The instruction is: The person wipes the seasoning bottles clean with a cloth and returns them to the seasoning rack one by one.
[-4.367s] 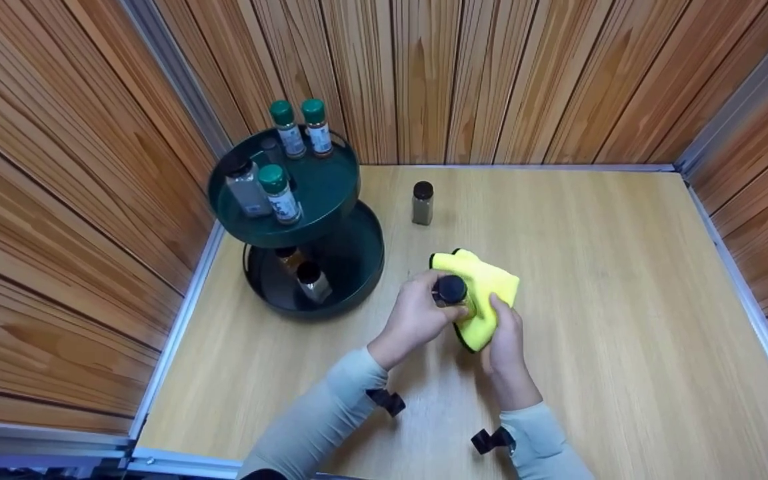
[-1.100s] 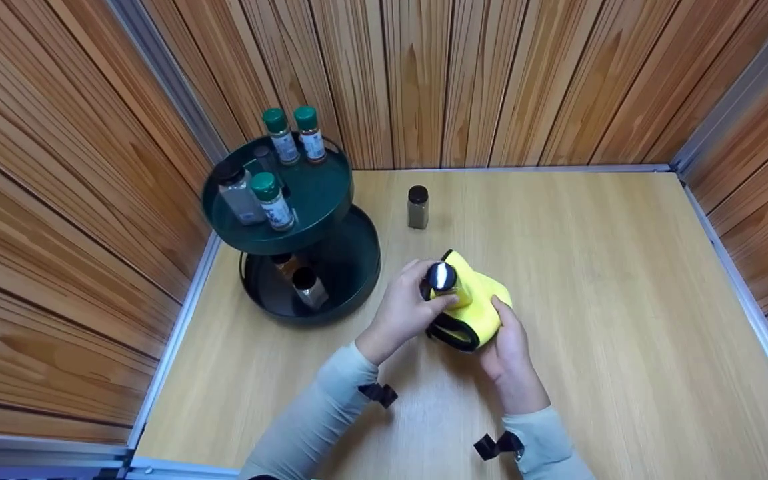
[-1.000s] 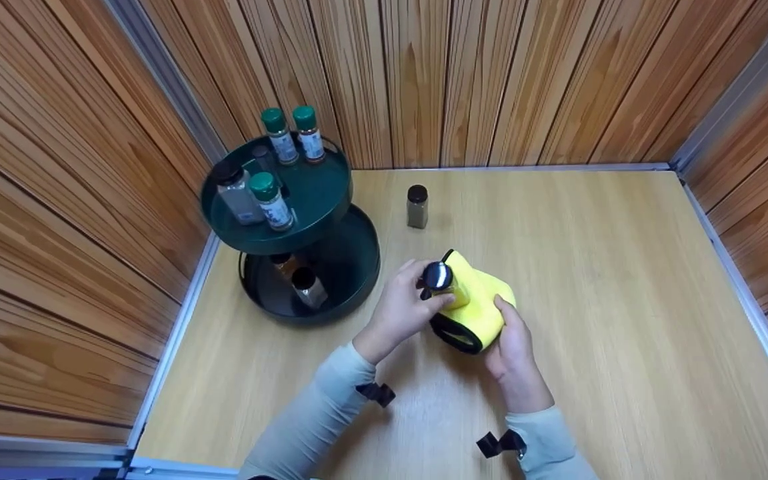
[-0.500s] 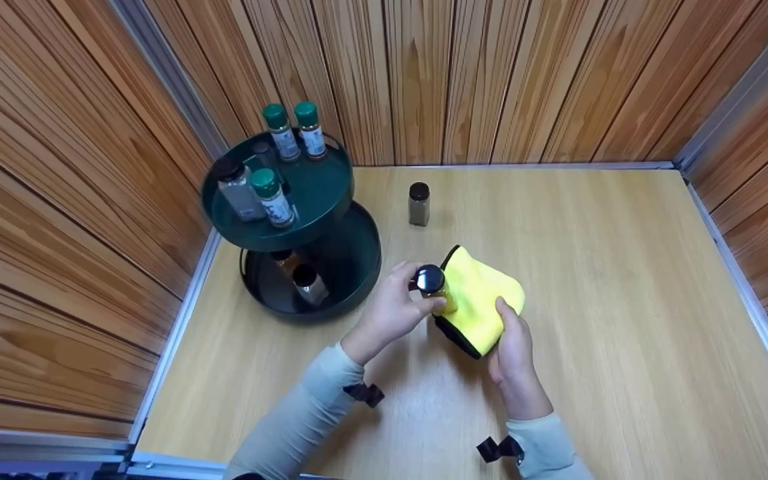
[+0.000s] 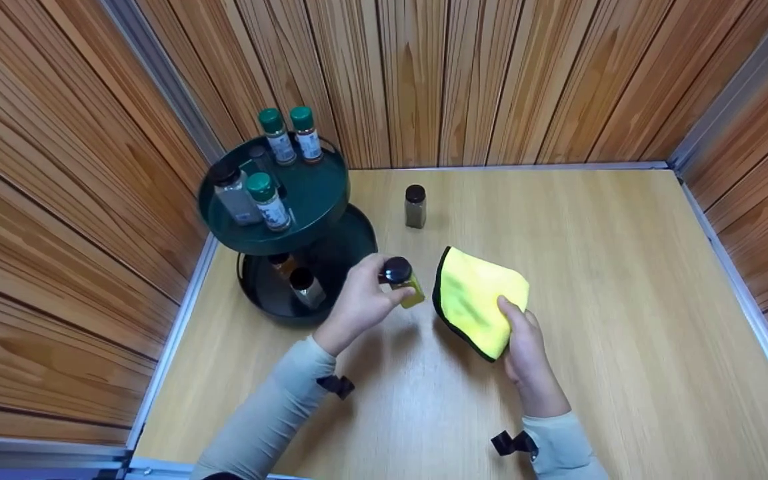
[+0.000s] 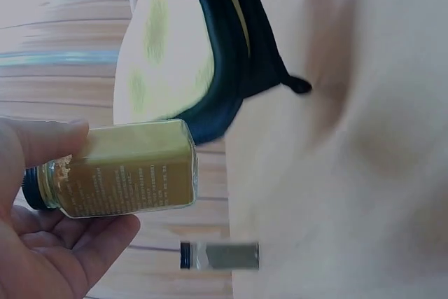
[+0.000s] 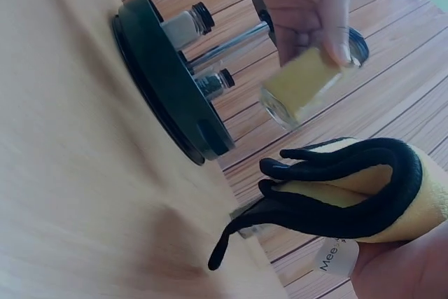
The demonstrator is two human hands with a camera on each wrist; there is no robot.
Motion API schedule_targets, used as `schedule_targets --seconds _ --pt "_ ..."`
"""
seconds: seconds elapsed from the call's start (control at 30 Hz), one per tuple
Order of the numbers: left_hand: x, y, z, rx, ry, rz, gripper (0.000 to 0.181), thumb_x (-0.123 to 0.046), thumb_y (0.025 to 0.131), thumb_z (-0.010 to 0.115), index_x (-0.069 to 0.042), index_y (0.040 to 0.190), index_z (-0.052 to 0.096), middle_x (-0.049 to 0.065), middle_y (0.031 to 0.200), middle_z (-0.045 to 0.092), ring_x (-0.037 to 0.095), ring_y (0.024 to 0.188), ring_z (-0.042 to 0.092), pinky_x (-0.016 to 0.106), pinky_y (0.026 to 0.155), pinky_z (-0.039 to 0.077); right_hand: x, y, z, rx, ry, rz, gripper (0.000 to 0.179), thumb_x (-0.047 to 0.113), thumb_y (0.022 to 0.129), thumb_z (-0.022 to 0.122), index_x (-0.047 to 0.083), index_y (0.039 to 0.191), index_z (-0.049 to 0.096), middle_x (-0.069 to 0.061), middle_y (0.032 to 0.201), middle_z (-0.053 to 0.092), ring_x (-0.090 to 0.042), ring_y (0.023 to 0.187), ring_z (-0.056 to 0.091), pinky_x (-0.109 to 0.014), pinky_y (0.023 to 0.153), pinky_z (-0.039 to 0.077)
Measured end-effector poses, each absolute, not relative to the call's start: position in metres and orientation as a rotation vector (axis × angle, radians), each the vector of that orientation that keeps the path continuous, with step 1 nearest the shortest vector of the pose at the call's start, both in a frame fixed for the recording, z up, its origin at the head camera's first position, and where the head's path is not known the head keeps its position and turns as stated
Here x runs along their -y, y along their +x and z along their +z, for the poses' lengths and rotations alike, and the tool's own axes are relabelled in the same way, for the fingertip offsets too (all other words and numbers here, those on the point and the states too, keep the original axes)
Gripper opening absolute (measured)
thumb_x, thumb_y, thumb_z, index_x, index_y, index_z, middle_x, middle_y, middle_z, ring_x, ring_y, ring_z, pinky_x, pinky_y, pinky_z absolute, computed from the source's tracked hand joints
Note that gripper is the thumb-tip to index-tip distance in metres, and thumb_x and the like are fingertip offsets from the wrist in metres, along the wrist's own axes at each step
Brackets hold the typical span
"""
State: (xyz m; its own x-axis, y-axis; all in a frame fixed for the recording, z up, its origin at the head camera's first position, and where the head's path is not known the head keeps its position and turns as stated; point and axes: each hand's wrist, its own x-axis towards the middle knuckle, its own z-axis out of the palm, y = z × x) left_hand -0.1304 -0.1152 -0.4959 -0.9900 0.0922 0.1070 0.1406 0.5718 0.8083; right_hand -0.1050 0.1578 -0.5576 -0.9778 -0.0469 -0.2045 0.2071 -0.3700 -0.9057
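My left hand [image 5: 359, 299] grips a square glass spice jar [image 6: 133, 168] near its black cap. The jar holds yellow-brown powder and has printed text on its side; it is tilted above the table. To the right, my right hand [image 5: 526, 347] pinches a folded yellow cloth [image 5: 481, 293] with black edging, its thumb on top. In the right wrist view a white tag [image 7: 337, 257] hangs from the cloth [image 7: 441, 187]. A gap separates jar and cloth in the head view.
A dark green two-tier round rack [image 5: 314, 223] stands at the left, several capped jars on its tiers. Another black-capped spice jar [image 5: 415, 208] stands on the table [image 5: 611, 300] beyond the cloth. Wood-panelled walls [image 5: 491, 80] enclose the back and sides.
The left hand has drawn the jar away from the cloth, leftward toward the rack. The cloth, earlier wrapped against the jar, now lies flatter in the right hand, which shifted slightly right.
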Motion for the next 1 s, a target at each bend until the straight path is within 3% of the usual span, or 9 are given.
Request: schedule_targets --seconds 0.17,0.43,0.7,1.0 --pt "0.129 -0.137 -0.495 2.771 -0.144 -1.375 0.046 -0.028 0.081 0.089 -0.014 0.117 0.066 -0.001 0.11 0.066 0.02 0.1 0.065 0.036 0.087 0.056 -0.162 -0.105 -0.559 -1.685 0.233 -2.446 0.035 0.033 0.108 0.049 0.002 0.122 0.056 -0.005 0.098 0.072 -0.019 0.087 0.07 -0.032 0.075 0.056" --pt "0.149 -0.146 -0.492 2.884 -0.017 -1.311 0.05 -0.031 0.084 0.085 -0.017 0.127 0.063 -0.001 0.121 0.065 0.017 0.112 0.062 0.041 0.101 0.053 -0.165 -0.102 -0.561 -1.706 0.307 -2.409 0.035 0.034 0.107 0.051 0.002 0.12 0.057 -0.005 0.095 0.072 -0.018 0.085 0.069 -0.033 0.074 0.056" --pt "0.172 -0.16 -0.487 2.975 0.068 -1.2 0.054 -0.03 0.086 0.083 -0.014 0.132 0.06 0.005 0.129 0.064 0.024 0.119 0.059 0.047 0.108 0.047 -0.166 -0.104 -0.56 -1.701 0.336 -2.427 0.038 0.034 0.107 0.05 0.001 0.124 0.053 -0.003 0.097 0.071 -0.016 0.089 0.068 -0.031 0.078 0.056" --pt "0.19 -0.168 -0.489 3.0 0.091 -1.147 0.055 -0.028 0.087 0.079 -0.013 0.136 0.058 0.01 0.136 0.061 0.028 0.123 0.059 0.05 0.11 0.046 -0.17 -0.105 -0.56 -1.7 0.311 -2.431 0.036 0.033 0.109 0.047 0.002 0.125 0.053 -0.003 0.1 0.071 -0.017 0.09 0.07 -0.031 0.076 0.057"
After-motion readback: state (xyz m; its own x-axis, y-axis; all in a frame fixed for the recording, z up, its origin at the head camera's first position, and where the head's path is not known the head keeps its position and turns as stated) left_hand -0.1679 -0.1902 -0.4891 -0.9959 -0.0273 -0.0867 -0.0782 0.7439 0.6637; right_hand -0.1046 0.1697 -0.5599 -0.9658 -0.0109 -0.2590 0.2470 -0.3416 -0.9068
